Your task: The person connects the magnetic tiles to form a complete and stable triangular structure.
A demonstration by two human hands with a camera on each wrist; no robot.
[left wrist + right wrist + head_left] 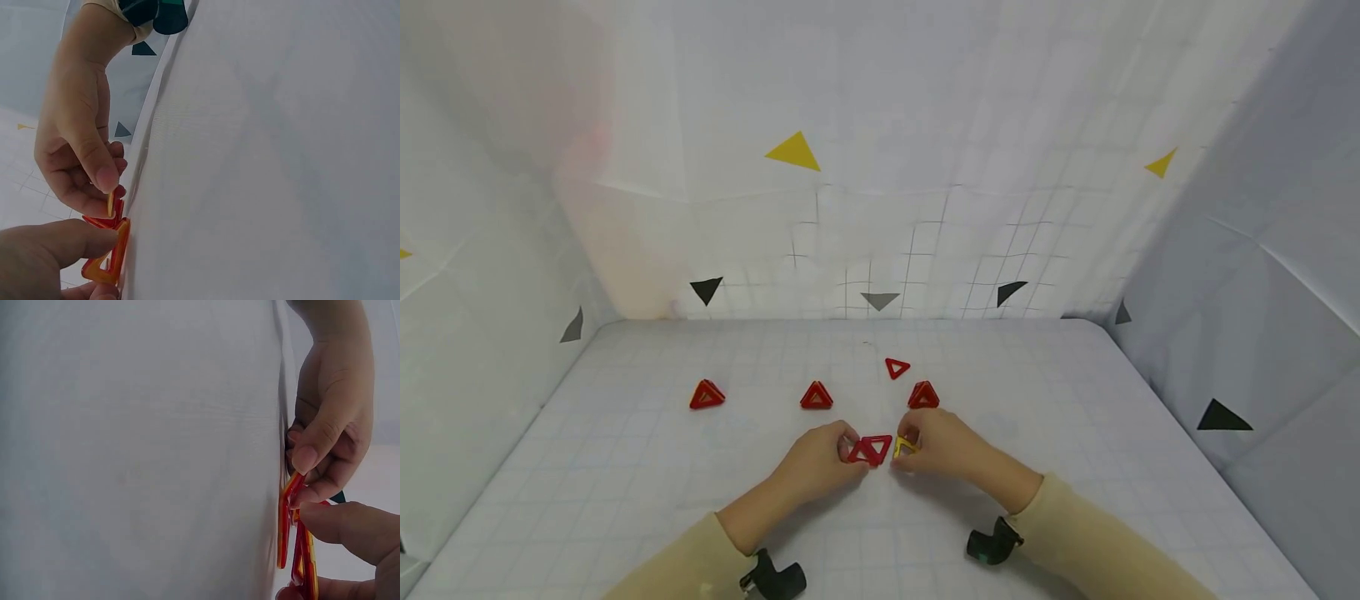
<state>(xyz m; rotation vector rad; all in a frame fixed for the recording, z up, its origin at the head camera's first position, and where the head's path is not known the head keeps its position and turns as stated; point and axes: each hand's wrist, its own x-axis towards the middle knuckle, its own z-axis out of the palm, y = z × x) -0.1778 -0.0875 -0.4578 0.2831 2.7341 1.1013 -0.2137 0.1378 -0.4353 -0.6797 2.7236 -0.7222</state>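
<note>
Between finger and thumb, my left hand (820, 457) pinches the outer end of two joined red triangle tiles (884, 450), which are hollow in the middle. Facing it, my right hand (946, 443) pinches a triangle tile (898, 448) that looks yellow from the head. A narrow gap separates this tile from the red pair in the head view. Up close in the left wrist view, the left hand's tile (120, 250) shows an orange face. In the right wrist view the red tiles (283, 534) fold at an angle to each other. Fingers hide parts of every held tile.
Three small red pyramids built of triangles stand farther back: left (707, 394), middle (816, 396) and right (923, 395), the last just beyond my right hand. Behind them lies a single flat red triangle (898, 362). White cloth walls (880, 233) enclose the table's back and sides.
</note>
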